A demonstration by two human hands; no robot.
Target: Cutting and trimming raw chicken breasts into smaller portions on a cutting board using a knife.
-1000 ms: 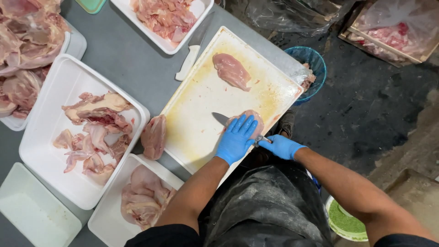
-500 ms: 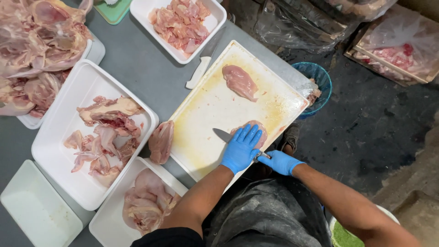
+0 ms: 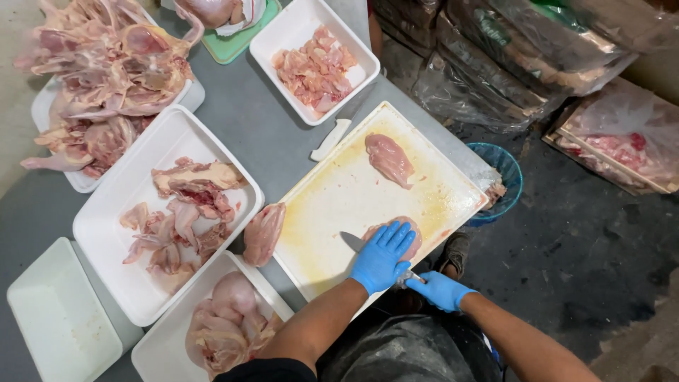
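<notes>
My left hand (image 3: 380,256), in a blue glove, lies flat with fingers spread on a raw chicken breast (image 3: 412,235) at the near edge of a pale yellow cutting board (image 3: 332,205). My right hand (image 3: 440,288), also gloved blue, grips the handle of a knife (image 3: 351,241) whose blade passes under my left palm and pokes out to the left. A second chicken breast (image 3: 388,158) rests farther back on the board.
White trays hold cut chicken (image 3: 315,67), skin and trimmings (image 3: 180,209), breasts (image 3: 226,322) and carcasses (image 3: 106,78). One piece (image 3: 263,232) lies on the grey table beside the board. A white-handled knife (image 3: 330,139), an empty tray (image 3: 60,318) and a blue basket (image 3: 503,177) are nearby.
The view has shifted, so the board and trays sit lower in the frame. Both hands stay on the same breast and knife with little visible motion.
</notes>
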